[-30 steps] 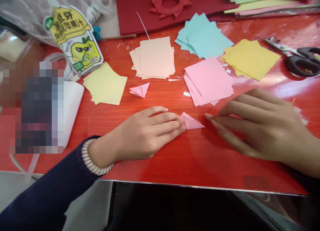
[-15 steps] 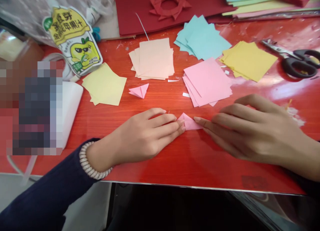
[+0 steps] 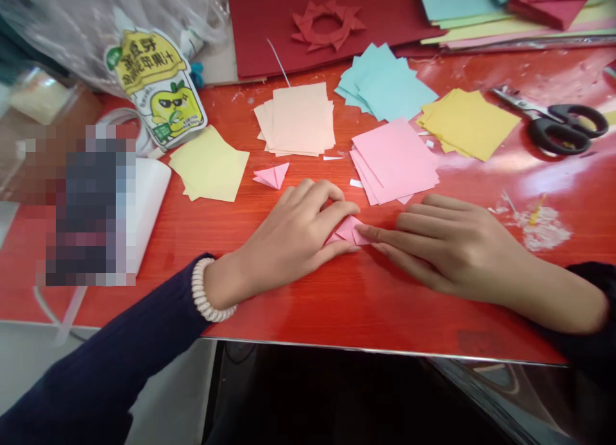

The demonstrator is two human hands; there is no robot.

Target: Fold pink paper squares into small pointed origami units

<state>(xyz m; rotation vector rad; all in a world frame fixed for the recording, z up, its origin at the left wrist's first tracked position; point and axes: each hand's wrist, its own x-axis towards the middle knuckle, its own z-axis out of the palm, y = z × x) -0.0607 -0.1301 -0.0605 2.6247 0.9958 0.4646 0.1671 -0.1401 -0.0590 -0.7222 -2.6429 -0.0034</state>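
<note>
Between my two hands, low over the red table [image 3: 308,304], is a small folded pink paper [image 3: 347,230] in a triangular shape. My left hand [image 3: 301,230] grips it from the left, thumb at its near edge and index finger at its far side. At its right corner, my right hand [image 3: 443,246] pinches the paper between thumb and index finger, the other fingers curled. Just beyond my left hand lies a finished-looking pink folded triangle [image 3: 272,175]. A stack of square pink sheets [image 3: 394,159] rests beyond my right hand.
Paper stacks lie around: pale yellow [image 3: 212,165], peach [image 3: 301,121], light blue [image 3: 389,85], yellow [image 3: 471,124]. Black-handled scissors [image 3: 561,127] are at right, near white scraps [image 3: 546,226]. A juice pouch [image 3: 163,92] stands at left. A red origami ring [image 3: 330,26] sits at the back.
My left hand has shifted its grip, its index finger now arched over the far side of the pink paper. My right fingertips have moved onto the paper's right part. The view has shifted slightly.
</note>
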